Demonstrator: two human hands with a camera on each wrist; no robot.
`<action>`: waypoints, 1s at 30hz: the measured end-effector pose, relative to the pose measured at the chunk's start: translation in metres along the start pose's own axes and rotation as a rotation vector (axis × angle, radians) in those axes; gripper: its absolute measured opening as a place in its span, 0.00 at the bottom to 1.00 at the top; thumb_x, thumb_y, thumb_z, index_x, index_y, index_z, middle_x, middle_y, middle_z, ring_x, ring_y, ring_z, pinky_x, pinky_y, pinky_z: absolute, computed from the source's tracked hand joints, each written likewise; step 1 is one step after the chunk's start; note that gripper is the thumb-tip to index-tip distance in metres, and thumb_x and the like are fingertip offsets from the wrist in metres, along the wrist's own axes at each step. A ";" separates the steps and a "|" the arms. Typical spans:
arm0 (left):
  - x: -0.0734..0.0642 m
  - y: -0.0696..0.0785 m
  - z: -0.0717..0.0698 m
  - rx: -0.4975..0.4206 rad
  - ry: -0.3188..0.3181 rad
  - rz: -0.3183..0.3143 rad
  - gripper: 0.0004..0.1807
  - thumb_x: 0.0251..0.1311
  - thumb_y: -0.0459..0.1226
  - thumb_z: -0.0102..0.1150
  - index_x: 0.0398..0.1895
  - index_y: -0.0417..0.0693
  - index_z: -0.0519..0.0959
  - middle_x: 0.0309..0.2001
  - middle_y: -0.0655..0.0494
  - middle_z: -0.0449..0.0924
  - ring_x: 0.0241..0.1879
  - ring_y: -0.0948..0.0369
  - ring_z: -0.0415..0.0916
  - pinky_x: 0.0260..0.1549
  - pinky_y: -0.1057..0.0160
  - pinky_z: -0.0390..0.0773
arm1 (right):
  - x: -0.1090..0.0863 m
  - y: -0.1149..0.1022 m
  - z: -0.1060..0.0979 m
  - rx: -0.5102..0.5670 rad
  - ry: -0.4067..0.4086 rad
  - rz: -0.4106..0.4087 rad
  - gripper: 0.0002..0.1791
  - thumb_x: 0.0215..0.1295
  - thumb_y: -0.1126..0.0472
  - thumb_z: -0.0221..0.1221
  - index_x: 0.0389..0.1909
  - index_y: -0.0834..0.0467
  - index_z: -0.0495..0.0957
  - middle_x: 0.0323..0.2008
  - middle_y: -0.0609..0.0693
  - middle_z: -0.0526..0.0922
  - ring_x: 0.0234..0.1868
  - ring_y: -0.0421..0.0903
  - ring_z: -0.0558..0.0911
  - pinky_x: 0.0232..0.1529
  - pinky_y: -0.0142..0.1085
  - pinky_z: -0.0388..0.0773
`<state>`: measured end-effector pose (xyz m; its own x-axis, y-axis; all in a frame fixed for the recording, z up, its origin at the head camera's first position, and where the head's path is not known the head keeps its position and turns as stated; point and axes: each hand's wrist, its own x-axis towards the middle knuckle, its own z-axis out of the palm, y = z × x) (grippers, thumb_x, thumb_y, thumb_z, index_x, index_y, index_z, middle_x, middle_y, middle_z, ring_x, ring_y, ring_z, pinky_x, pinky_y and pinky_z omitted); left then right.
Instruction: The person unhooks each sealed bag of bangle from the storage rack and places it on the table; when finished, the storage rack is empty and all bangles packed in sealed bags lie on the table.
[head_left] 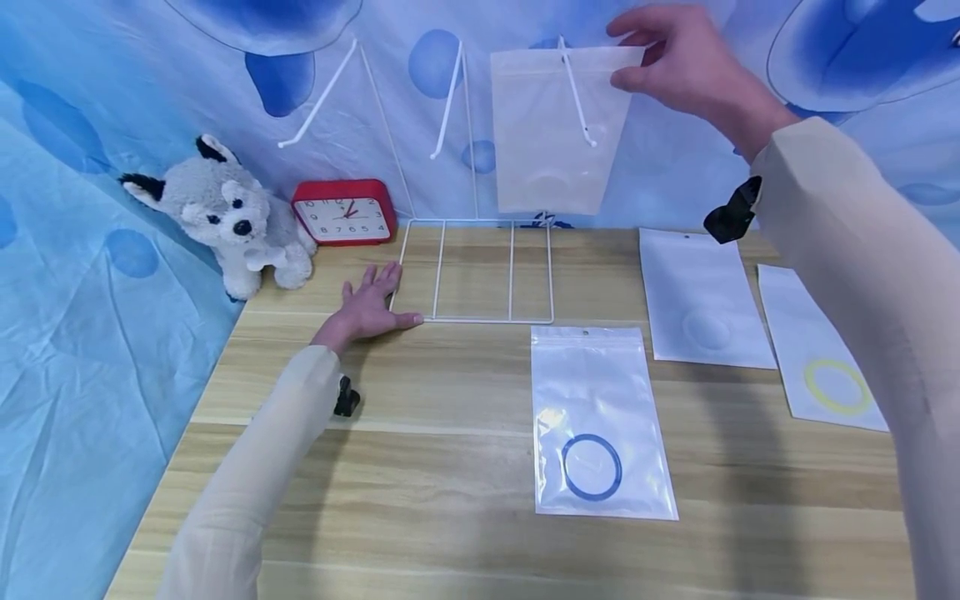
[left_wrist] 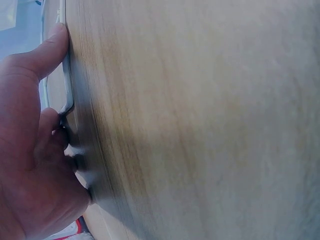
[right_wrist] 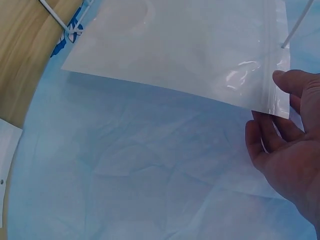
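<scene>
A white wire rack (head_left: 495, 322) with several hook arms stands at the back of the table. My left hand (head_left: 367, 310) rests at its front left corner, fingers spread, thumb along the front bar; the thumb touches the wire (left_wrist: 69, 92) in the left wrist view. A flat white zip bag (head_left: 551, 133) hangs on the rightmost hook (head_left: 576, 96), a faint round shape near its bottom. My right hand (head_left: 678, 62) is at that bag's upper right corner, thumb in front and loosely bent fingers behind it. Thumb and fingers stand apart, without a visible pinch.
On the table lie a bag with a blue ring (head_left: 592, 375), a bag with a pale round shape (head_left: 693, 283) and a bag with a yellow ring (head_left: 795, 325). A red clock (head_left: 345, 212) and plush dog (head_left: 232, 217) sit back left. Patterned blue cloth (head_left: 82, 275) hangs behind.
</scene>
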<state>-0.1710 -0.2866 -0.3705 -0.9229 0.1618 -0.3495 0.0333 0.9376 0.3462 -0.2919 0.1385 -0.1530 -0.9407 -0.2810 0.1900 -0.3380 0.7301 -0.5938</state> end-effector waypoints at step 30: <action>0.007 0.000 0.001 0.017 0.013 0.011 0.58 0.62 0.62 0.57 0.81 0.45 0.35 0.81 0.48 0.30 0.76 0.43 0.21 0.66 0.33 0.22 | 0.000 -0.004 0.006 -0.004 -0.075 -0.119 0.23 0.77 0.55 0.50 0.70 0.51 0.72 0.65 0.54 0.73 0.54 0.51 0.72 0.63 0.39 0.71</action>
<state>-0.1768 -0.2855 -0.3741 -0.9271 0.1680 -0.3349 0.0496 0.9411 0.3346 -0.2900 0.1314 -0.1554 -0.8894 -0.4111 0.1998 -0.4470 0.6912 -0.5678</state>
